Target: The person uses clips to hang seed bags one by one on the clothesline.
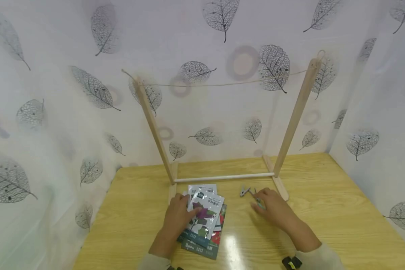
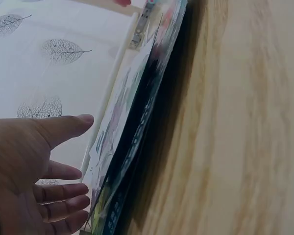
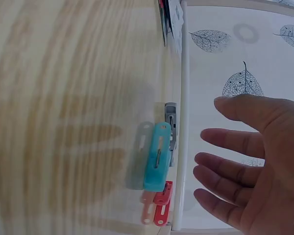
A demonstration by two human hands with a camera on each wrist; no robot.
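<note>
Both hands [image 1: 178, 215] [image 1: 273, 208] are spread; only the right wrist view clearly shows a red clip [image 3: 161, 199].

head: high, forward-down, wide | wrists: close, facing hands [image 1: 179, 214] [image 1: 273, 207] | shared: white rod [image 1: 222, 177]

On the bottom packet [image 1: 202, 251], pale letters in the lower left appear to read "Beishu"; the small characters beside them are illegible. The top packet [image 1: 207, 221] carries small Latin letters over larger Chinese characters at upper right, and pale lettering along its dark lower band, all too blurred to read. The back packet [image 1: 202, 186] shows dark Chinese characters, partly covered.
</note>
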